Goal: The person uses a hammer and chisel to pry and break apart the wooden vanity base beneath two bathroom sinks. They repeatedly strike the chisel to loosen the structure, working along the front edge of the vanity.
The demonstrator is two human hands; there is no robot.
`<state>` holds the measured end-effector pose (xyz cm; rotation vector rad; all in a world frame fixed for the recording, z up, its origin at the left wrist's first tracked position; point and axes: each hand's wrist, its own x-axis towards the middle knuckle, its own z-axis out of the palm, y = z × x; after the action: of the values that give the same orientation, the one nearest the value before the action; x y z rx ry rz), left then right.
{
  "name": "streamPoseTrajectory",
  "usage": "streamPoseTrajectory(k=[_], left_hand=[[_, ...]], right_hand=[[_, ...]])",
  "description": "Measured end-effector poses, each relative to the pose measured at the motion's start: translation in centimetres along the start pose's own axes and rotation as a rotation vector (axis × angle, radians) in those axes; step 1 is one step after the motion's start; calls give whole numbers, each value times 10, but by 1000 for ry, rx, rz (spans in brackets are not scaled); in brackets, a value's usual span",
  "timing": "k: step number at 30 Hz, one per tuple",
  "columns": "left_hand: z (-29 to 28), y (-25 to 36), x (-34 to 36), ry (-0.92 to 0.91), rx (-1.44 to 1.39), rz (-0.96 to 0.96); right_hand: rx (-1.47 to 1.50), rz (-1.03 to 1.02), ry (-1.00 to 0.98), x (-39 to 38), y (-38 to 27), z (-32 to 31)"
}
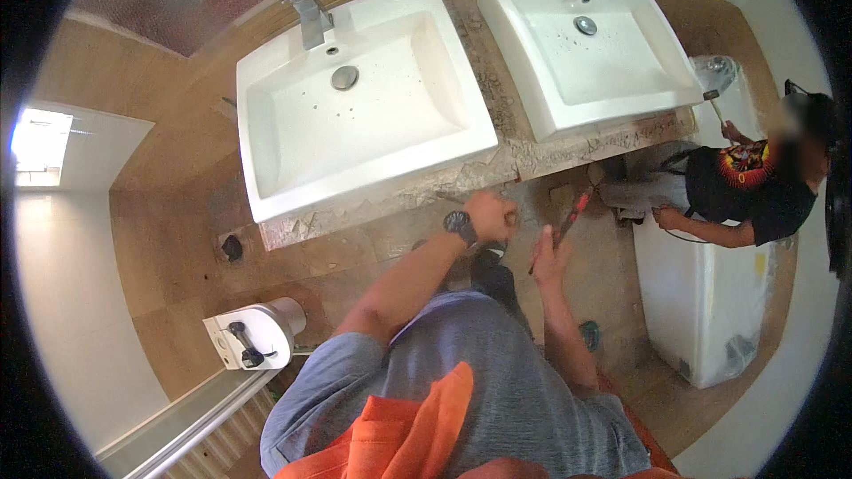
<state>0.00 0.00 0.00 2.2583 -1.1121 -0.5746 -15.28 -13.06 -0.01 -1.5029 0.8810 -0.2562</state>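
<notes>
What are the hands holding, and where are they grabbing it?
The right hand grips a red-handled tool at its lower handle end. The left hand is closed at the broken counter edge; what it holds cannot be told.

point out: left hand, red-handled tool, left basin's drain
left hand [491, 213], head view, back of the fist by the counter edge.
red-handled tool [572, 215], head view, on the red handle.
left basin's drain [344, 78], head view, centre of the metal plug.
</notes>
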Motion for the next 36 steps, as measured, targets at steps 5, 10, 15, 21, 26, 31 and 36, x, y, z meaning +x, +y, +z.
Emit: streamPoseTrajectory(k=[5,10,15,21,26,31,36], left_hand=[[-6,1,-38,-85,34,174],[15,-9,-16,46,-24,233],[25,-33,-41,81,19,276],[-5,-42,-98,-9,55,281],[13,-8,-43,69,-22,536],[37,-56,-68,-94,28,483],[30,-79,-130,-138,-6,536]], right_hand=[[93,64,74,-26,24,2],[56,0,60,-25,13,-7],[6,-10,60,-33,10,0],[50,-15,14,-58,27,-9],[48,34,74,-66,36,-5],[62,33,109,-72,25,-6],[90,23,146,-79,25,-11]])
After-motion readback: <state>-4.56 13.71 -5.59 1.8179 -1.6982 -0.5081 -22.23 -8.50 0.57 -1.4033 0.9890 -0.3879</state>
